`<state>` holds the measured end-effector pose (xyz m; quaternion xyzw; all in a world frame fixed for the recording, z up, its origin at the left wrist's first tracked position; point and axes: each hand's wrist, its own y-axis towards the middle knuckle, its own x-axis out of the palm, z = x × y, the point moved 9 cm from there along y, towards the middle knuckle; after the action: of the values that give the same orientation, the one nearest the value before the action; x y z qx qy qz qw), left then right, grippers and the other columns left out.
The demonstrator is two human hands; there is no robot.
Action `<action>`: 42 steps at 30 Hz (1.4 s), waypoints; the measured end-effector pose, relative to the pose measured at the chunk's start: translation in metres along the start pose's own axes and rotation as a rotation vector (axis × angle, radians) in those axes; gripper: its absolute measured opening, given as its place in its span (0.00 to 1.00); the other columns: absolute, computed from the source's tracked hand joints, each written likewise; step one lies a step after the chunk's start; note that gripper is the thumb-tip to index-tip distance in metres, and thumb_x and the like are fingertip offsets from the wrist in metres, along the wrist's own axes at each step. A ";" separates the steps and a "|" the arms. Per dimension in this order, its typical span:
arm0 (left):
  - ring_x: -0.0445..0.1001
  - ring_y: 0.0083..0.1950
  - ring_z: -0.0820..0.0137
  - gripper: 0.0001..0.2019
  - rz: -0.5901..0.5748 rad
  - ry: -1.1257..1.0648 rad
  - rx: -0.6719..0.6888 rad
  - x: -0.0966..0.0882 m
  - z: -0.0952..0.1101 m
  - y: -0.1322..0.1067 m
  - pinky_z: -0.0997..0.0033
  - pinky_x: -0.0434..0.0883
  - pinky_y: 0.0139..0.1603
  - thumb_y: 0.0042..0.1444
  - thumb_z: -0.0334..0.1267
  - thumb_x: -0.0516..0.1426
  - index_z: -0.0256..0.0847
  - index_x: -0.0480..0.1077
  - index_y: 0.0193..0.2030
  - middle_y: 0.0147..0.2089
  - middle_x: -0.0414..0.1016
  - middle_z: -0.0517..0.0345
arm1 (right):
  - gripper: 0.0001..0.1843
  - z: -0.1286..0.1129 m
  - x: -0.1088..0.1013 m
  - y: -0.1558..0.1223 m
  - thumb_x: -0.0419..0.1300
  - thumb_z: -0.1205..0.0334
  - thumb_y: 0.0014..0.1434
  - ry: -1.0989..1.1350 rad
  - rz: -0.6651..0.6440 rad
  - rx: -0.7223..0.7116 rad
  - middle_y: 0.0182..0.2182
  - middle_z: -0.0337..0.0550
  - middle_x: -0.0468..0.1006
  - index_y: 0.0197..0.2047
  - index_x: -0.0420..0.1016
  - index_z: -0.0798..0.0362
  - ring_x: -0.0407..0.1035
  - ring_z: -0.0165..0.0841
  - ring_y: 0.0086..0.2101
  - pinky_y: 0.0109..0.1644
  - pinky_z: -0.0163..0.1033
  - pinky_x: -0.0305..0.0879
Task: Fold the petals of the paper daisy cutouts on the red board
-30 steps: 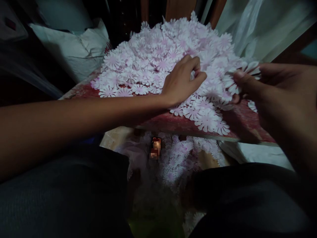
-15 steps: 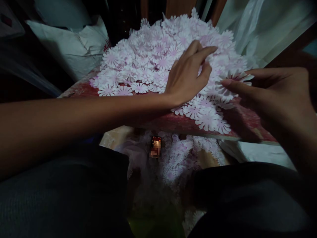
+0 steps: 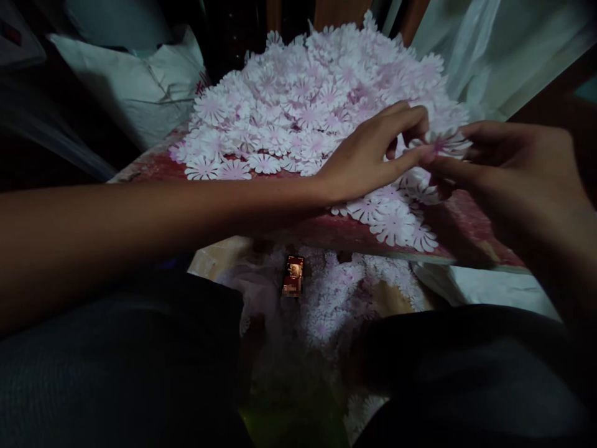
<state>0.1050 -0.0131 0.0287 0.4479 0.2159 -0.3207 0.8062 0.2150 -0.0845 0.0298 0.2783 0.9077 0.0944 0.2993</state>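
Note:
A large heap of white paper daisies with pink centres (image 3: pixel 298 106) lies on a red, worn board (image 3: pixel 161 167). My left hand (image 3: pixel 373 152) rests on the heap's front right edge, its fingertips curled against a paper daisy (image 3: pixel 443 144). My right hand (image 3: pixel 508 165) pinches that daisy between thumb and fingers, above the heap's right side. Whether my left hand grips the daisy, I cannot tell. The two hands nearly meet around it. Several loose daisies (image 3: pixel 392 224) spread over the board below my hands.
Below the board, more paper daisies (image 3: pixel 331 305) lie on pale cloth, with a small blurred red object (image 3: pixel 293 277) among them. My dark-clothed knees (image 3: pixel 116 367) fill the bottom. A white sack (image 3: pixel 135 93) and translucent plastic sheeting (image 3: pixel 471 50) stand behind the board.
My left hand has slid right across the heap toward my right hand. My right hand has moved slightly left and now pinches a daisy more closely.

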 end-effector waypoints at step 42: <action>0.62 0.35 0.78 0.17 -0.044 -0.132 -0.079 -0.001 -0.008 0.005 0.73 0.60 0.40 0.64 0.42 0.54 0.35 0.59 0.26 0.28 0.57 0.63 | 0.06 -0.010 -0.004 -0.002 0.68 0.67 0.55 0.047 0.057 -0.026 0.26 0.39 0.75 0.35 0.79 0.61 0.65 0.18 0.20 0.25 0.32 0.62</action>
<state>0.1071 -0.0039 0.0279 0.3888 0.1847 -0.3585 0.8284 0.2106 -0.0884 0.0386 0.2978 0.9050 0.1212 0.2787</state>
